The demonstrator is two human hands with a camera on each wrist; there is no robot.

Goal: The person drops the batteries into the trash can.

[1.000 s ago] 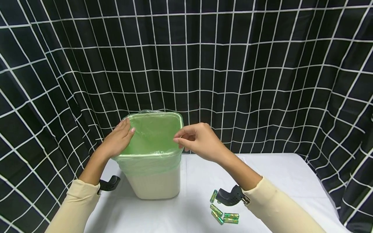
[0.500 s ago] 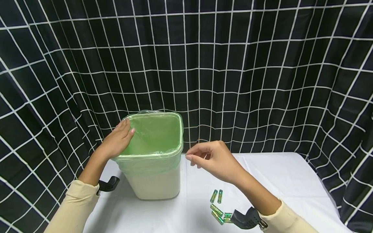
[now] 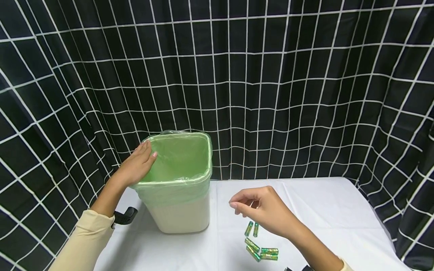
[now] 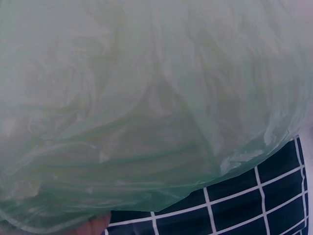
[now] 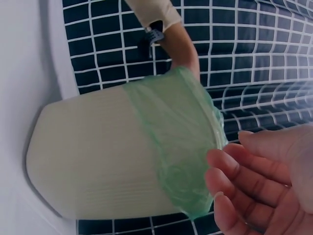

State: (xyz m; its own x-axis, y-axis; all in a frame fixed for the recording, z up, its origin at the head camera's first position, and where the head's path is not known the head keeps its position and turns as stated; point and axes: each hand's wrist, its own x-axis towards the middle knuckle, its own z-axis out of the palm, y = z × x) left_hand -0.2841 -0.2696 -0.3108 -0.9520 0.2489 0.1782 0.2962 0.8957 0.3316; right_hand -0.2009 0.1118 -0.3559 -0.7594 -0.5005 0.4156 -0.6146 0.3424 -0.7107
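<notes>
A white waste bin [image 3: 179, 216] stands on the table, its mouth lined with a translucent green bag [image 3: 176, 156] folded down over the rim. My left hand [image 3: 137, 163] rests on the bin's left rim, fingers laid out straight over the bag. In the left wrist view the bag [image 4: 146, 122] fills most of the picture. My right hand [image 3: 264, 207] hovers to the right of the bin with loosely bent fingers and nothing between them; the right wrist view shows this hand [image 5: 264, 181] bare too. Just below it lie several green-and-gold batteries [image 3: 252, 242].
A white cloth [image 3: 325, 218] covers the table. Black curtains with a white grid [image 3: 257, 86] hang behind and on both sides, and the bin stands close to the left one.
My right hand has moved from the bin's right rim down and to the right, towards the batteries. The left hand keeps its place on the rim.
</notes>
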